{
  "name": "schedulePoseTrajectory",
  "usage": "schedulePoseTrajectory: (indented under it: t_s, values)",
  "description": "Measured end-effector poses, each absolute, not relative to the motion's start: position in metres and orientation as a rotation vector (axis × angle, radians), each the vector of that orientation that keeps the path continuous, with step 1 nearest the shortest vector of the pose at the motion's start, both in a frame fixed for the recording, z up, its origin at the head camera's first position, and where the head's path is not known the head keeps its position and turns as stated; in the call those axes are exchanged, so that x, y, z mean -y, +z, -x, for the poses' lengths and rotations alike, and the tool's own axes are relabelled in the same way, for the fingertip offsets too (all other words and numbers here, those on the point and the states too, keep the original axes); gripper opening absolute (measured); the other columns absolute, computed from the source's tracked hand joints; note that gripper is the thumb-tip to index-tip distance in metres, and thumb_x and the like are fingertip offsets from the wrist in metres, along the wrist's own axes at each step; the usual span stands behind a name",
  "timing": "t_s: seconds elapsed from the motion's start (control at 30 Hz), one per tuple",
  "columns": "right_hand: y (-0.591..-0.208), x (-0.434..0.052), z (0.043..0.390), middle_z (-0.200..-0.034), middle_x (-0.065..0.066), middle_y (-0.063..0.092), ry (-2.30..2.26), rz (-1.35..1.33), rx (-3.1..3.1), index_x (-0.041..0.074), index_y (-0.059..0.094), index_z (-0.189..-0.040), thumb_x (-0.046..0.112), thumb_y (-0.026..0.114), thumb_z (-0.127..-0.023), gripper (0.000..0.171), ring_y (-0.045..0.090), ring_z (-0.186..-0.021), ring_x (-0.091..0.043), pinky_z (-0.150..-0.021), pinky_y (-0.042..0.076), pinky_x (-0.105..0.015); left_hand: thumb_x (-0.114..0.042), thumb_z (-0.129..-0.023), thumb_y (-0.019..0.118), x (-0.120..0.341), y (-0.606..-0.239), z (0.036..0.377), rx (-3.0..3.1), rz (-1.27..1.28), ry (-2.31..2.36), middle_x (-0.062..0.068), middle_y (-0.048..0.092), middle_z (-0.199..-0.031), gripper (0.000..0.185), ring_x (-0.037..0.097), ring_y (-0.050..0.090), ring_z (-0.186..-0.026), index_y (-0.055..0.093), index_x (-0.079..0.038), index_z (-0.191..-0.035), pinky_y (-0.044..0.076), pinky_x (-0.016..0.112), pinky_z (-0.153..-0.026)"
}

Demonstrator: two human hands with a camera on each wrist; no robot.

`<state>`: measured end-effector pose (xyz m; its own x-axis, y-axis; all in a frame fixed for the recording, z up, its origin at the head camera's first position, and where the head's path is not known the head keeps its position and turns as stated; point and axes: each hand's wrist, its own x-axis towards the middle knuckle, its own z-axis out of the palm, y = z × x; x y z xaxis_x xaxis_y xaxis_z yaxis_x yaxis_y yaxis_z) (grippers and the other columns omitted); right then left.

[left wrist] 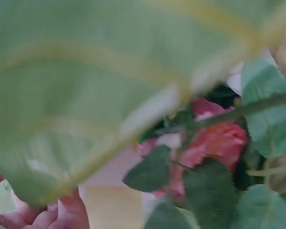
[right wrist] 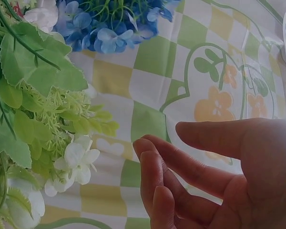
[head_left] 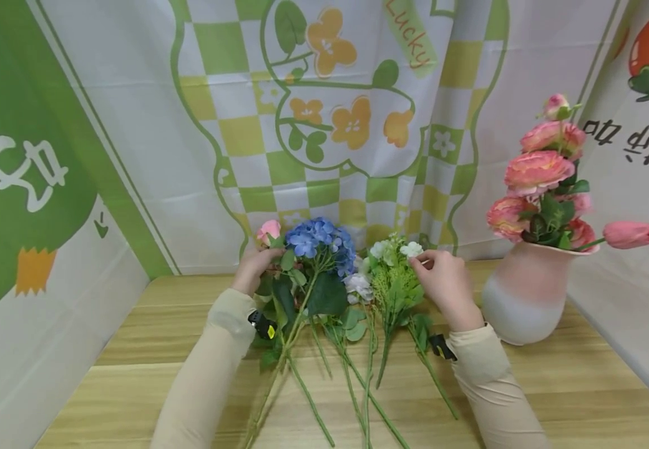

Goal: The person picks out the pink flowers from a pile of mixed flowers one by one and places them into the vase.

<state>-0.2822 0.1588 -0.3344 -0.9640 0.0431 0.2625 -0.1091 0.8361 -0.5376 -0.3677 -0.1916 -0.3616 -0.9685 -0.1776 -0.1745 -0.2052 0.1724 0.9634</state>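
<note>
we are working at the far end of a loose bunch of artificial flowers lying on the wooden table (head_left: 527,399). our left hand (head_left: 254,265) is resting at the pink rosebud (head_left: 269,232), beside the blue hydrangea (head_left: 320,240); the fingers are looking curled around its stem, but the leaves are hiding them and the left wrist view is mostly a blurred leaf, so we cannot tell the grip for sure. our right hand (head_left: 447,280) is hovering just beside the small white blossoms (head_left: 411,249) of the green sprig (head_left: 394,284); in the right wrist view its fingers (right wrist: 181,162) are loosely bent, a little apart, and holding nothing.

what could be going wrong, we are thinking: the stems are crossing each other on the table, so pulling one flower may be dragging its neighbours along. also the white blossoms are looking light and small, so a pinch there may be bending them.

a pink vase (head_left: 521,293) with pink peonies (head_left: 535,174) and a tulip (head_left: 630,234) is standing near our right forearm; a wide elbow move may be knocking it. the printed cloth backdrop (head_left: 358,125) is hanging close behind the flower heads.
</note>
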Motion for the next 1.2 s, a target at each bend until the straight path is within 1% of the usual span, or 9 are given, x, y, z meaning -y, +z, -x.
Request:
schedulePoseTrajectory:
  t_s: [0.13,0.23,0.37,0.47,0.53,0.63,0.83,1.1,1.2]
  values:
    - [-0.333,-0.158,0.282,-0.09,-0.007,0.071,0.838,-0.054,2.755,0.014,0.071,-0.105,0.042,0.052,-0.095,0.034,0.06,-0.065,-0.018,-0.051,0.042,-0.029,-0.02,-0.086,0.069,0.185,-0.348,0.363,-2.389,0.371,1.978,-0.003,0.059,-0.069,0.017,0.008,0.058,-0.051,0.057,-0.01,-0.083,0.056,0.028,-0.064]
    - [-0.332,-0.158,0.282,-0.09,-0.007,0.071,0.835,-0.058,2.754,0.014,0.071,-0.104,0.041,0.052,-0.095,0.034,0.06,-0.064,-0.018,-0.05,0.042,-0.029,-0.022,-0.086,0.07,0.182,-0.339,0.361,-2.408,0.368,1.963,-0.001,0.06,-0.072,0.019,0.008,0.061,-0.051,0.056,-0.011,-0.08,0.058,0.031,-0.068]
    - [-0.33,-0.158,0.283,-0.09,-0.008,0.071,0.829,-0.052,2.755,0.014,0.071,-0.104,0.04,0.052,-0.095,0.033,0.06,-0.065,-0.019,-0.049,0.042,-0.029,-0.024,-0.087,0.069,0.177,-0.329,0.358,-2.459,0.349,1.953,0.005,0.063,-0.087,0.02,0.01,0.063,-0.053,0.06,-0.006,-0.089,0.058,0.031,-0.067]
    - [-0.33,-0.158,0.283,-0.091,-0.008,0.071,0.826,-0.048,2.754,0.014,0.071,-0.104,0.04,0.053,-0.095,0.033,0.061,-0.065,-0.019,-0.048,0.042,-0.028,-0.026,-0.087,0.069,0.172,-0.322,0.356,-2.514,0.321,1.949,0.01,0.064,-0.102,0.027,0.014,0.067,-0.06,0.062,-0.003,-0.1,0.058,0.029,-0.065]
    - [-0.33,-0.158,0.284,-0.091,-0.008,0.071,0.825,-0.048,2.753,0.014,0.071,-0.104,0.04,0.053,-0.095,0.033,0.061,-0.065,-0.019,-0.047,0.041,-0.028,-0.028,-0.087,0.069,0.168,-0.319,0.355,-2.574,0.307,1.924,0.012,0.065,-0.106,0.03,0.019,0.07,-0.067,0.064,-0.003,-0.103,0.057,0.028,-0.063]
    - [-0.33,-0.158,0.284,-0.091,-0.008,0.071,0.831,-0.056,2.75,0.014,0.071,-0.104,0.04,0.053,-0.095,0.033,0.06,-0.063,-0.019,-0.047,0.041,-0.028,-0.03,-0.086,0.069,0.163,-0.315,0.354,-2.661,0.297,1.901,0.011,0.067,-0.101,0.031,0.024,0.071,-0.074,0.066,-0.005,-0.104,0.057,0.027,-0.063]
    - [-0.33,-0.158,0.284,-0.091,-0.009,0.071,0.863,-0.059,2.739,0.014,0.071,-0.105,0.04,0.053,-0.095,0.033,0.061,-0.067,-0.02,-0.049,0.042,-0.028,-0.024,-0.084,0.072,0.157,-0.311,0.352,-2.823,0.213,2.05,0.006,0.064,-0.081,0.026,0.019,0.066,-0.06,0.068,0.0,-0.094,0.056,0.028,-0.059]
    - [-0.332,-0.159,0.284,-0.089,-0.008,0.071,0.879,-0.075,2.714,0.014,0.071,-0.105,0.038,0.054,-0.095,0.031,0.061,-0.066,-0.019,-0.049,0.042,-0.028,-0.022,-0.081,0.07,0.155,-0.302,0.347,-3.117,0.179,2.014,0.013,0.069,-0.082,0.023,0.012,0.06,-0.055,0.07,-0.001,-0.09,0.05,0.022,-0.049]
    - [-0.334,-0.16,0.285,-0.088,-0.007,0.071,0.884,-0.089,2.71,0.014,0.071,-0.105,0.038,0.054,-0.095,0.032,0.059,-0.064,-0.017,-0.05,0.041,-0.028,-0.022,-0.08,0.07,0.154,-0.3,0.347,-3.263,0.15,1.948,0.012,0.07,-0.081,0.021,0.017,0.062,-0.06,0.07,-0.002,-0.088,0.048,0.025,-0.05]
